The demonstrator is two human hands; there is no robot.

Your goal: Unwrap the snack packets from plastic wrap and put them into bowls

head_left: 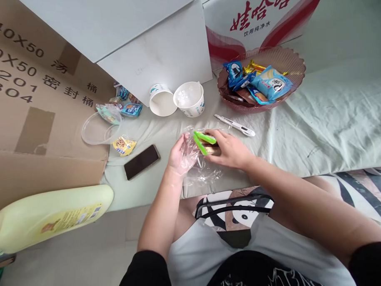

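My right hand [231, 150] is closed around small snack packs [212, 149] with bright green edges and pale brown contents; their exact kind is hard to make out. A crinkled clear plastic bag [197, 172] lies over and around my left hand [180, 156], whose curved fingers grip its film at the left of the packs. Both hands are close together above the front of the cloth-covered table. Behind my right hand lies a white utility knife [235, 124]. To the left of my left hand is a dark-screened phone [142, 162].
Two paper cups [190, 102] stand at the back, one tipped. A pink bowl [290, 64] holds wrapped snacks. A clear lid [93, 129], a yellow snack packet [124, 145] and blue packets [131, 109] lie left. Cardboard boxes [156, 48] border the back; a yellow bottle [64, 212] is front left.
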